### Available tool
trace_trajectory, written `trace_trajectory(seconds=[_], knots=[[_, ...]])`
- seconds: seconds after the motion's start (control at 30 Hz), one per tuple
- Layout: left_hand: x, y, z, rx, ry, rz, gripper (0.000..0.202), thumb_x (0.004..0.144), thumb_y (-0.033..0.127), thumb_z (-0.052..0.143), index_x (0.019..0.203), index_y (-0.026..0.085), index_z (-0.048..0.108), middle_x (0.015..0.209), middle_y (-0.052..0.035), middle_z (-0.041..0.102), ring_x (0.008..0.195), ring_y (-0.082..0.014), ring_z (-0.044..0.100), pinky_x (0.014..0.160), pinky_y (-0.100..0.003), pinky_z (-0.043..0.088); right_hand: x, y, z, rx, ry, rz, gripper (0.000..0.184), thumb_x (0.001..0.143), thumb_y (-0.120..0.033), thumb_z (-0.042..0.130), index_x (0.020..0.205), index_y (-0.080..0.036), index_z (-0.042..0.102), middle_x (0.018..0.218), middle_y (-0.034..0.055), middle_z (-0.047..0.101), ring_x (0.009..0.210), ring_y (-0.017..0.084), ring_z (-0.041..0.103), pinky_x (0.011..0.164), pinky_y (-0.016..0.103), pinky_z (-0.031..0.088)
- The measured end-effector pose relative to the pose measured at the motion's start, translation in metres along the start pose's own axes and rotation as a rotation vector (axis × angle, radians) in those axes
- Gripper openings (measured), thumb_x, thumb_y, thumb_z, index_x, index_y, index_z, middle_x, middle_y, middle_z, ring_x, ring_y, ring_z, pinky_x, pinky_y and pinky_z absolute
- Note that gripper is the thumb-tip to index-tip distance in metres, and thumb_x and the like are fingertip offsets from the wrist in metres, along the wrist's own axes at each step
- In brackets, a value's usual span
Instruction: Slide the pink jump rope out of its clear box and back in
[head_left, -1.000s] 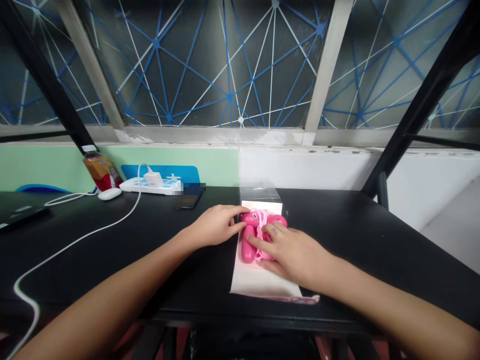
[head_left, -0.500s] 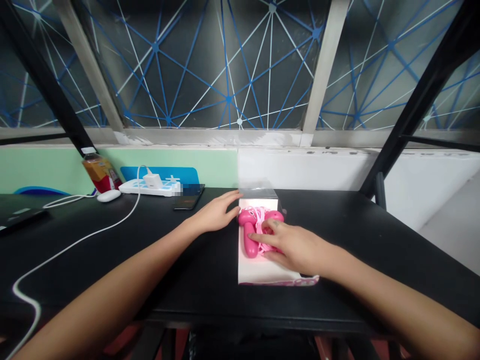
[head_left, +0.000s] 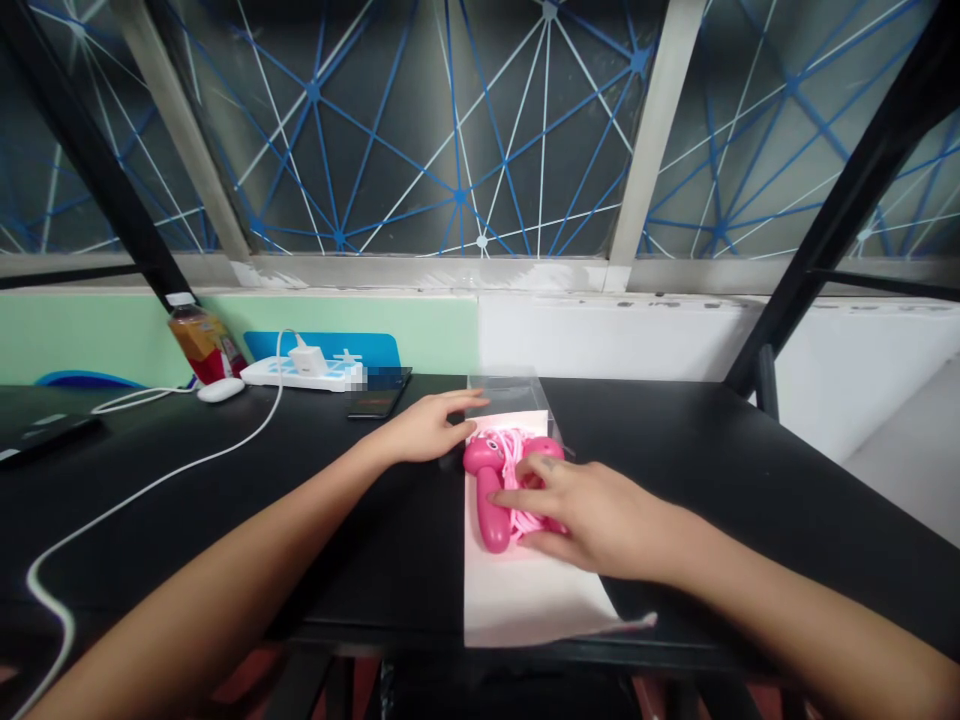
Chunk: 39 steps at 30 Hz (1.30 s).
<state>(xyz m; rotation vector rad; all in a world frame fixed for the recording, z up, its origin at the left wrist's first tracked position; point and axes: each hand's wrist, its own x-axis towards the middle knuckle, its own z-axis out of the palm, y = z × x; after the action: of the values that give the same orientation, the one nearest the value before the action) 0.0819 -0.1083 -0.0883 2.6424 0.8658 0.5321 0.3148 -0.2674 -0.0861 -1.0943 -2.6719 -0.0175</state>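
Observation:
A pink skipping rope (head_left: 493,515) lies on a pale card sheet (head_left: 517,605), its bundled light-pink cord beside a handle with a rounded head bearing an eye. My right hand (head_left: 600,515) grips the bundle from the right, fingers curled over the cord and a fingertip on the left handle; it hides most of the other handle. Beyond the card is a clear plastic box (head_left: 517,395), with the card's far end at its near side. My left hand (head_left: 427,428) holds the box's left side, fingers over its top and thumb nearer me.
The black desk (head_left: 645,430) runs to the wall. At left are a black phone (head_left: 379,395), a white power strip (head_left: 330,375) with a charger, a white mouse (head_left: 221,390), a drink bottle (head_left: 202,340) and a trailing white cable (head_left: 172,463). A black frame post (head_left: 817,220) slants at right.
My right hand has moved toward me with the skipping rope and card. More of the card now shows near the desk's front edge. The left hand has barely moved at the box.

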Motion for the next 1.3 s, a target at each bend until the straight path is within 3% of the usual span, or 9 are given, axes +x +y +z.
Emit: trace_trajectory(seconds=[0.2,0.33,0.43,0.8,0.93,1.07,1.17,1.3], knots=[[-0.006,0.004,-0.006,0.046,-0.017,0.017,0.047,0.089,0.026,0.048,0.136,0.027,0.054,0.151,-0.0037,0.041,0.128,-0.0227,0.052,0.096,-0.033,0.049,0.001,-0.001,-0.002,-0.069,-0.021,0.048,0.043,0.095,-0.038,0.050,0.138,-0.035,0.048,0.106,0.0076,0.057,0.081,0.020,0.058,0.057,0.028,0.038],[-0.004,0.004,-0.003,0.065,0.043,0.004,0.043,0.087,0.027,0.051,0.130,0.024,0.059,0.145,-0.0051,0.050,0.128,-0.0235,0.052,0.095,-0.033,0.051,0.001,-0.007,-0.002,-0.139,-0.028,0.036,0.042,0.094,-0.034,0.049,0.136,-0.029,0.050,0.101,0.0073,0.059,0.078,0.020,0.057,0.053,0.028,0.035],[-0.004,0.006,0.001,0.094,0.071,0.016,0.043,0.087,0.027,0.051,0.130,0.023,0.059,0.146,-0.0061,0.048,0.128,-0.0241,0.052,0.092,-0.033,0.053,0.002,-0.010,0.000,-0.155,-0.009,0.027,0.042,0.094,-0.033,0.049,0.135,-0.026,0.050,0.100,0.0078,0.060,0.078,0.020,0.057,0.052,0.028,0.034],[-0.014,0.032,-0.004,0.032,-0.040,0.055,0.046,0.088,0.020,0.048,0.132,0.025,0.057,0.148,-0.0053,0.046,0.128,-0.0216,0.052,0.085,-0.029,0.055,0.005,0.001,0.011,-0.221,0.036,0.132,0.041,0.094,-0.031,0.049,0.135,-0.030,0.051,0.099,0.0063,0.063,0.081,0.020,0.061,0.052,0.026,0.038],[-0.021,0.041,-0.005,0.086,-0.034,0.126,0.046,0.088,0.018,0.049,0.132,0.026,0.057,0.147,-0.0039,0.047,0.130,-0.0205,0.051,0.101,-0.033,0.049,0.009,0.006,0.012,-0.343,0.077,0.138,0.035,0.096,-0.032,0.049,0.130,-0.027,0.056,0.101,0.0075,0.065,0.079,0.020,0.063,0.049,0.026,0.036],[-0.023,0.043,-0.005,0.129,-0.012,0.141,0.046,0.089,0.021,0.050,0.134,0.023,0.055,0.145,-0.0049,0.049,0.132,-0.0203,0.049,0.110,-0.036,0.041,0.010,0.000,0.009,-0.452,0.173,0.024,0.028,0.097,-0.033,0.047,0.113,-0.018,0.064,0.094,0.0097,0.067,0.079,0.022,0.062,0.056,0.029,0.039],[-0.023,0.043,-0.006,0.136,-0.013,0.140,0.045,0.089,0.022,0.051,0.134,0.024,0.055,0.146,-0.0051,0.048,0.132,-0.0203,0.049,0.109,-0.035,0.042,0.008,-0.013,0.005,-0.358,0.236,-0.165,0.035,0.098,-0.042,0.044,0.106,-0.015,0.066,0.090,0.0090,0.067,0.081,0.022,0.061,0.061,0.031,0.040],[-0.021,0.045,-0.008,0.155,-0.022,0.131,0.045,0.090,0.022,0.050,0.134,0.024,0.056,0.146,-0.0044,0.048,0.132,-0.0208,0.048,0.112,-0.036,0.039,0.005,-0.027,0.009,-0.102,0.101,-0.399,0.054,0.091,-0.064,0.043,0.105,-0.017,0.067,0.074,0.0024,0.063,0.068,0.018,0.056,0.058,0.030,0.038]])
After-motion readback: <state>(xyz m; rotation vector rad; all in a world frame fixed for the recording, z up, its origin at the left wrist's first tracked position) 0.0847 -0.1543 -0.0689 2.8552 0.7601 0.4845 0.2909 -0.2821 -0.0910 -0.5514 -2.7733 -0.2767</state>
